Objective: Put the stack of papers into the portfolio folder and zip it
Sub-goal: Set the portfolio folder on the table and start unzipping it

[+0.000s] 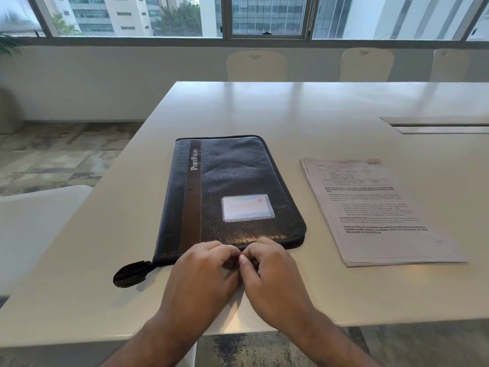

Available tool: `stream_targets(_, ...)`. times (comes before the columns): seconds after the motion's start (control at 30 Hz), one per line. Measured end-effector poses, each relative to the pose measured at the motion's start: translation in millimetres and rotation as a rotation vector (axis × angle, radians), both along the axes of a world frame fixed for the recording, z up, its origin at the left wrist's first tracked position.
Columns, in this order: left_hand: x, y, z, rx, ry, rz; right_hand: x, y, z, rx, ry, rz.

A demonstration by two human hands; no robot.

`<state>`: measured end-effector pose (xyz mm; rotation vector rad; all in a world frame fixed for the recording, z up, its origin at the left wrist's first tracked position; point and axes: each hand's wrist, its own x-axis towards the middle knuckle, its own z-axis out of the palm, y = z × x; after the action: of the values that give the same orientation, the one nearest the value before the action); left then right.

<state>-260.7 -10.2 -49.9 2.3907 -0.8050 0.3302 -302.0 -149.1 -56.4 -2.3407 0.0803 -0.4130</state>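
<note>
A wide band of windows (267, 17) fills the far wall, with tall pale buildings and a green tree outside. Below it stand three cream moulded chairs (256, 66) pushed up to the far edge of a large, smooth white surface (304, 112). A grey rectangular cable hatch (436, 124) is set into the surface far beyond the fingers and to their right. The floor is a mottled grey and beige carpet (58, 157), and green plant leaves (9, 45) show at the left edge.

The black leather zip-around portfolio folder (232, 192) lies flat and closed directly beyond the fingers, its near edge touching them. A brown strip lettered "PortFolio" runs down its left part, and a clear card window sits on the cover just past the fingers. A black rounded tab (129, 274) hangs off its near left corner, to the left of the fingers.

The stack of white printed papers (375, 210) lies flat on the surface, well to the right of the fingers and apart from the folder.

The left hand (203, 271) and right hand (272, 268) meet at the folder's near edge, knuckles up, with fingers (225, 250) curled in and tips touching. They seem to pinch something small there, perhaps a zip pull, but it is hidden between them.
</note>
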Motion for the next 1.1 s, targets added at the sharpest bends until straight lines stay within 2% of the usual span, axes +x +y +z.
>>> stream_targets(0.13,-1,-2,1,0.012,-0.006,0.018,3,-9,6,-0.052,0.03,0.069)
stream_targets(0.23,-3,-5,3,0.027,-0.009,0.059,12,-19,12,-0.082,-0.128,-0.011)
stream_targets(0.3,-3,-6,4,0.024,0.003,0.099,21,-26,13,-0.171,-0.209,-0.059)
stream_targets(0.33,-3,-6,4,0.023,0.013,0.122,25,-28,11,-0.236,-0.184,-0.061)
stream_targets(0.4,-3,-6,4,0.027,0.038,0.16,33,-29,4,-0.357,-0.009,-0.032)
stream_targets(0.5,-2,-4,4,0.023,0.07,0.193,38,-30,-8,-0.444,0.154,0.0)
stream_targets(1.1,5,67,8,0.044,0.105,0.504,38,-35,-13,-0.517,0.228,0.005)
